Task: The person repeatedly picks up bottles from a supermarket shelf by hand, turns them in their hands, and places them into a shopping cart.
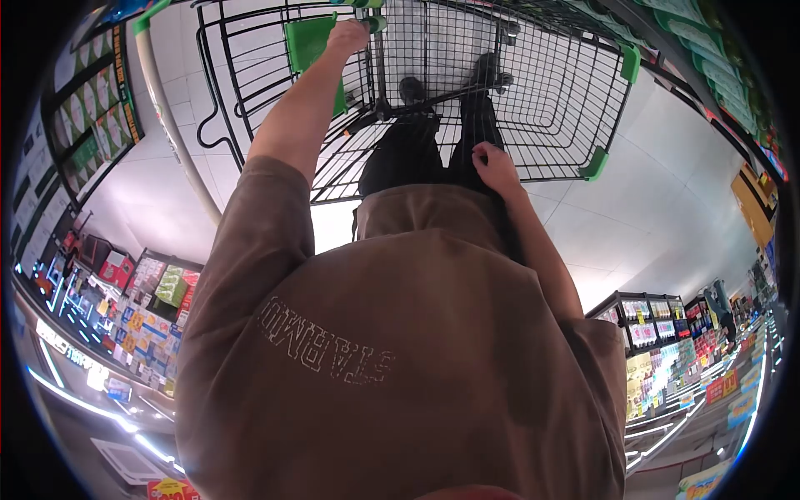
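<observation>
The left hand [349,36] is curled around the green handle [377,24] of the shopping cart [632,63]. The right hand [496,167], loosely half-curled and empty, hangs near the dark trousers [398,157].

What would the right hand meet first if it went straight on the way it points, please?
Probably the wires of the cart, seen across the legs ahead of the right hand, though depth there is unclear.

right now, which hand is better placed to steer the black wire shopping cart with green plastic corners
Left, most likely: the left hand seems closed on the cart, beside its green plastic panel. The right hand hangs near the black trousers, fingers loosely curled, apparently off it.
</observation>
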Available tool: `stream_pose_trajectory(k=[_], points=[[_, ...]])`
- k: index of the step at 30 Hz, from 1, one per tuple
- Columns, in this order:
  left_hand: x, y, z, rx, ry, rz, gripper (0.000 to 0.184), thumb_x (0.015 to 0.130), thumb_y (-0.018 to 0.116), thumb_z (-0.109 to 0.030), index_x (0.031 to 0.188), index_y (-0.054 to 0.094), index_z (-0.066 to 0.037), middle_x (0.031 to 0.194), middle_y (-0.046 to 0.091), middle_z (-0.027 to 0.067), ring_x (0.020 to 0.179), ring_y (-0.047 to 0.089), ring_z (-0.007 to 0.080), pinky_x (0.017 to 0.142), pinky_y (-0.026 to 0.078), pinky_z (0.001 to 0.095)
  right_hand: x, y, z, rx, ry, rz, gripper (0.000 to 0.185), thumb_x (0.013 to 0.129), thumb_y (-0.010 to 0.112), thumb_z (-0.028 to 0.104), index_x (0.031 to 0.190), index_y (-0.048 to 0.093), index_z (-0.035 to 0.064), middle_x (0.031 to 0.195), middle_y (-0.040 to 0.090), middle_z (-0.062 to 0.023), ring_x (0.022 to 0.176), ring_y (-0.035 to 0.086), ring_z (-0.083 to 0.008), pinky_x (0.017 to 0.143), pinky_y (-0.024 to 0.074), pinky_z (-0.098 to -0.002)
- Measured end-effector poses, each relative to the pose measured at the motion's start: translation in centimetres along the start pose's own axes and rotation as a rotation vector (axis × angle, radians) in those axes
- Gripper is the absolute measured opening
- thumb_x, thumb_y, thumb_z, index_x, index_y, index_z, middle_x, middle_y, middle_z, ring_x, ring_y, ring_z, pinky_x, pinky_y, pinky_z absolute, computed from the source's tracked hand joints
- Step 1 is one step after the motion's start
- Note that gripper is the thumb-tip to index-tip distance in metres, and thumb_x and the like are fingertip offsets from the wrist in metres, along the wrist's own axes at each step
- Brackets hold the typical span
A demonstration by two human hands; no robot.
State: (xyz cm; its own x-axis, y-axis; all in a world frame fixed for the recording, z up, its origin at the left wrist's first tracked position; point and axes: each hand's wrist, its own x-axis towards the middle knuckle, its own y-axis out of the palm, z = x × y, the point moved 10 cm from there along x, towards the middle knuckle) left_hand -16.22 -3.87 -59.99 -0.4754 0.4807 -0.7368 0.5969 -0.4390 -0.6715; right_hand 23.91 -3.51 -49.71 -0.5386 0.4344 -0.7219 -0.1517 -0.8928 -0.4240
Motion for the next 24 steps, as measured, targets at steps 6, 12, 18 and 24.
stream_pose_trajectory(k=[6, 12, 18, 24], points=[[1.3, 1.0, 0.7, -0.004, 0.005, 0.0, 0.052, 0.093, 0.031, -0.041, 0.107, 0.058, 0.001, 0.108, 0.06, 0.021, 0.102, 0.058, 0.0345, 0.089, 0.047, 0.0402, -0.1, -0.3, 0.2, 0.016, 0.026, -0.008, 0.02, 0.081, 0.056, 0.02, 0.095, 0.058, 0.0057, 0.09, 0.065, -0.0129, 0.086, 0.062, -0.0306, 0.075, 0.049, -0.0392], [1.1, -0.6, 0.6, -0.034, -0.003, -0.011, 0.05, 0.094, 0.032, -0.039, 0.108, 0.057, 0.001, 0.107, 0.06, 0.0224, 0.101, 0.059, 0.0348, 0.089, 0.047, 0.0393, 0.0, -0.2, 0.3, 0.02, 0.042, 0.006, 0.02, 0.081, 0.057, 0.02, 0.095, 0.058, 0.005, 0.091, 0.065, -0.0131, 0.086, 0.062, -0.0307, 0.075, 0.0493, -0.0391], [1.6, -0.3, 0.9, -0.107, -0.026, 0.04, 0.065, 0.092, 0.031, -0.049, 0.115, 0.05, 0.008, 0.115, 0.054, 0.0282, 0.108, 0.053, 0.0404, 0.093, 0.043, 0.0422, 0.1, -0.2, 0.2, 0.018, 0.047, 0.007, 0.02, 0.081, 0.057, 0.02, 0.095, 0.058, 0.0047, 0.091, 0.065, -0.0135, 0.086, 0.062, -0.0306, 0.075, 0.0493, -0.0393], [0.9, -2.2, 1.3, -0.18, -0.107, -0.082, 0.068, 0.086, 0.04, -0.055, 0.111, 0.052, 0.007, 0.113, 0.056, 0.0265, 0.106, 0.055, 0.0384, 0.091, 0.045, 0.0409, 0.0, -0.4, 0.6, 0.046, 0.023, -0.009, 0.019, 0.081, 0.057, 0.019, 0.094, 0.058, 0.005, 0.089, 0.065, -0.0133, 0.086, 0.062, -0.0307, 0.075, 0.0494, -0.0389]])
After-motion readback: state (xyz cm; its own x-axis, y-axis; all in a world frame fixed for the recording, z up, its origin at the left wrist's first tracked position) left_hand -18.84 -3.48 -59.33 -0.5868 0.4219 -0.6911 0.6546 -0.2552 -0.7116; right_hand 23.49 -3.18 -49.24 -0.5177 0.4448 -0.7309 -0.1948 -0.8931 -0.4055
